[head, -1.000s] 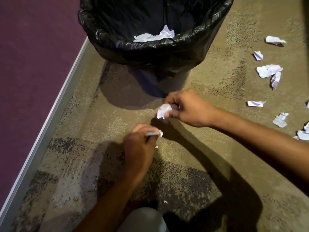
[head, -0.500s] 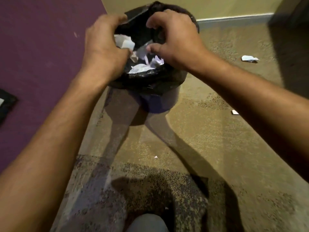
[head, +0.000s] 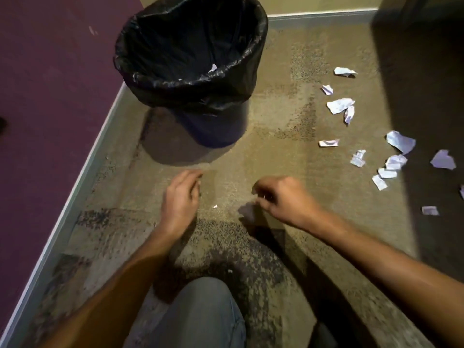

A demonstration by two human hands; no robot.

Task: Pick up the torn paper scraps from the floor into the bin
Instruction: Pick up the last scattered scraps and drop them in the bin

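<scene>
The bin (head: 190,89), lined with a black bag, stands on the carpet against the purple wall; a few white scraps show deep inside it. Several torn white paper scraps (head: 340,105) lie scattered on the floor to the right, apart from both hands. A tiny scrap (head: 215,206) lies between my hands. My left hand (head: 179,197) hovers in front of the bin, fingers loosely curled and holding nothing. My right hand (head: 281,197) is level with it, fingers curled, with nothing visible in it. Both are blurred.
A purple wall with a pale skirting board (head: 75,187) runs along the left. A yellow wall lies behind the bin. A dark shadowed object (head: 421,46) fills the far right. My knee in grey trousers (head: 198,312) is at the bottom.
Both hands lifted scraps to the bin and let them go inside. They have come back down in front of the bin, with nothing in them.
</scene>
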